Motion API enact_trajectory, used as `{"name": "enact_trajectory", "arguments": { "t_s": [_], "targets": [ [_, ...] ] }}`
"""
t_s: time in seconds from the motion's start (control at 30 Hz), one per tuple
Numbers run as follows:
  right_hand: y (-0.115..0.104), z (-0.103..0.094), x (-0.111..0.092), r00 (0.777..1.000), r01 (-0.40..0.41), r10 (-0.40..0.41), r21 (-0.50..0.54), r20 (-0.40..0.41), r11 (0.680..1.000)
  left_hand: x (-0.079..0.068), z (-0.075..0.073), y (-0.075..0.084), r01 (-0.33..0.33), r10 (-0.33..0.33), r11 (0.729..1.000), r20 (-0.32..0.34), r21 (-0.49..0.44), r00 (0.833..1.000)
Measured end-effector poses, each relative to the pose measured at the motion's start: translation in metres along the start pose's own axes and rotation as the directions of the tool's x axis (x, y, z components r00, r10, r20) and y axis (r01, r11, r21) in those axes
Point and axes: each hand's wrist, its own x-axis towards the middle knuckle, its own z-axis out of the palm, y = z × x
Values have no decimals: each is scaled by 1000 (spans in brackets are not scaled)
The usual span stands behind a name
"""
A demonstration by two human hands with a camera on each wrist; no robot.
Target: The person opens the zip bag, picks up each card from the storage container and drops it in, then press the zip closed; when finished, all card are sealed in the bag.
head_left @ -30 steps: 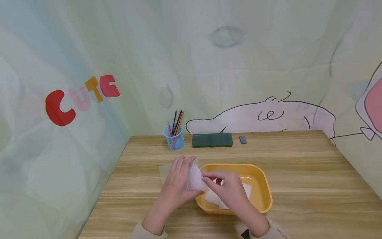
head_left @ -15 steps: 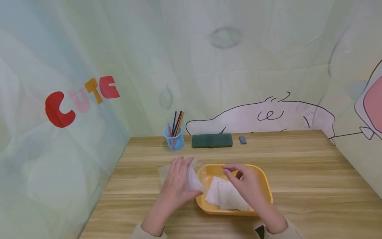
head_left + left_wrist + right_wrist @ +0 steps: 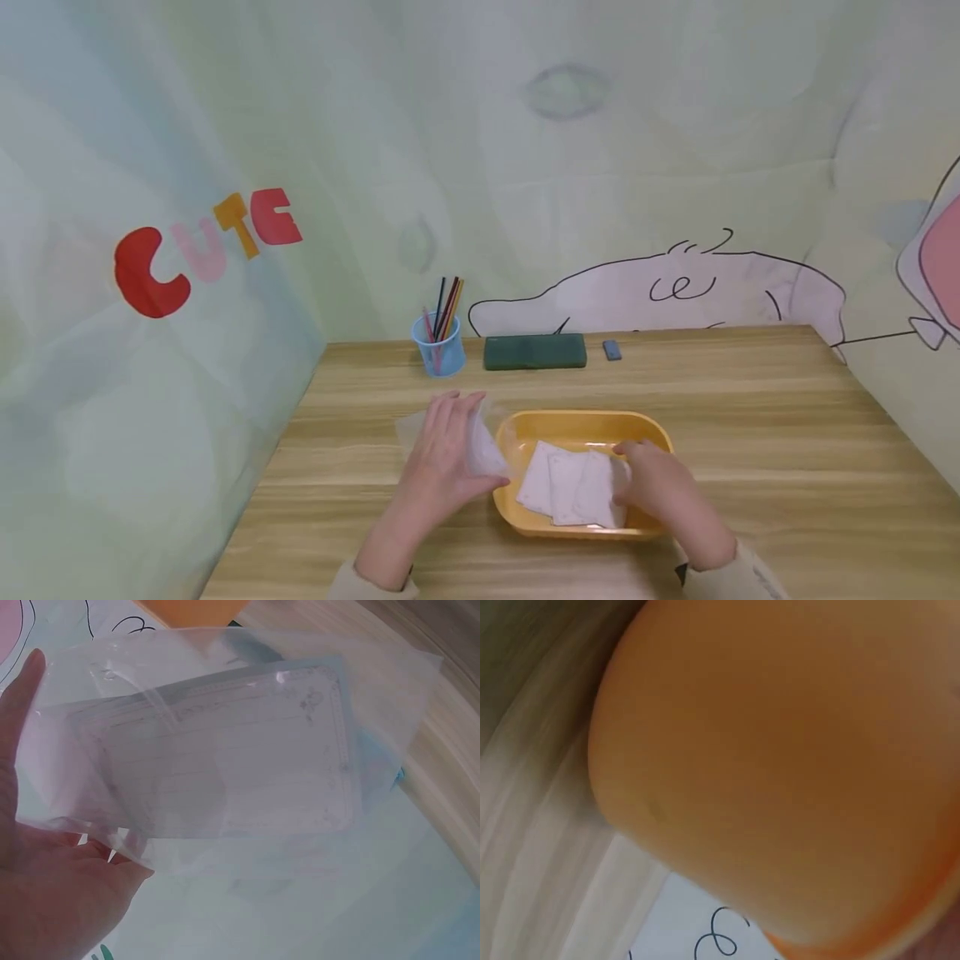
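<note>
Left hand [image 3: 441, 471] round the clear bag [image 3: 386, 690], right hand [image 3: 660, 485] in over the yellow tray [image 3: 585, 415]!
And the left grip held that bag between raised fingers and thumb, a lined card [image 3: 247, 765] flat inside, the bag's far edge overlapping the tray's left rim in the head view. The white cards [image 3: 567, 492] lay fanned on the tray floor, with a strip of bare yellow between them and the far wall. Over the right rim reached the right hand, fingertips at the outermost card's edge; whether that grip pinched or merely touched, one couldn't tell. Bare wood ran wide from tray to the right edge of the surface [image 3: 780, 467], while blue pencil cup [image 3: 442, 358], green case [image 3: 535, 352] and eraser [image 3: 612, 350] lined the far edge.
</note>
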Motion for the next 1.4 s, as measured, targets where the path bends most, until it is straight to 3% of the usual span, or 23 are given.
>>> {"name": "enact_trajectory", "arguments": {
  "t_s": [0.77,1.1,1.4],
  "targets": [
    [-3,10,2,998,-65,65,-2,-22,998,-2,1,1,31,-31,999,30,17,999],
    [-4,12,0,998,-35,36,15,-56,999,-2,1,0,36,-37,999,36,20,999],
    [-6,-6,-8,995,-35,37,18,-91,999,-2,0,1,20,-20,1000,19,11,1000]
  ]
}}
